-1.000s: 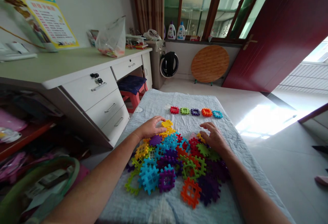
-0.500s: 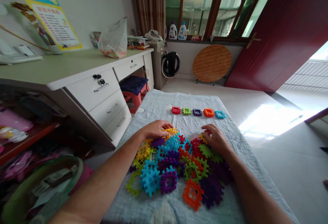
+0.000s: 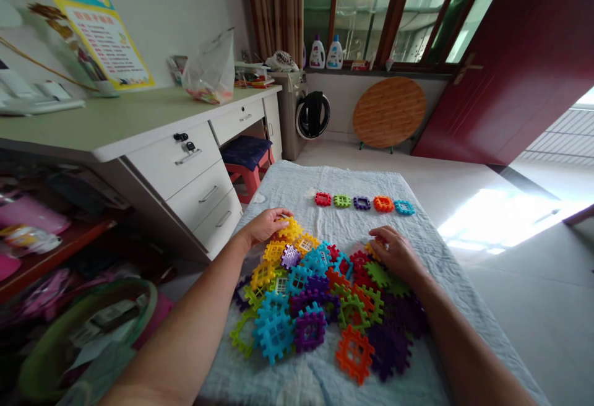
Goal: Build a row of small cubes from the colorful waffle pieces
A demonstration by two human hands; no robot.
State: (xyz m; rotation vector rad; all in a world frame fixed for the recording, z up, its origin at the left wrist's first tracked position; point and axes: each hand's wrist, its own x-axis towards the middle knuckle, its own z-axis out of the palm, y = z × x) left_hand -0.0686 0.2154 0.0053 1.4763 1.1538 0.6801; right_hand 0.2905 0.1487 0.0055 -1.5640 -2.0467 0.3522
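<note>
two bare hands are well apart at the far side of a heap of plastic pieces (image 3: 320, 285), the left hand (image 3: 263, 228) with its fingertips against a yellow piece (image 3: 290, 228), the right hand (image 3: 394, 250) bent over another yellow piece (image 3: 371, 250) that it mostly hides; from where i stand, i can't tell whether either has a firm grip. a long desk (image 3: 148, 109) runs along the person's left, and a table covered in pale blue cloth (image 3: 288, 183) sits straight ahead. beyond that are a washing machine (image 3: 292, 93) and a round wooden board (image 3: 388, 112) standing on its edge. the heap spreads over the middle of the cloth, its colours all mixed together. past it, five pieces lie spaced out in a row: a red piece (image 3: 323, 198), a green piece (image 3: 342, 200), a dark purple piece (image 3: 356, 202), an orange piece (image 3: 383, 203) and a blue piece (image 3: 404, 207).
</note>
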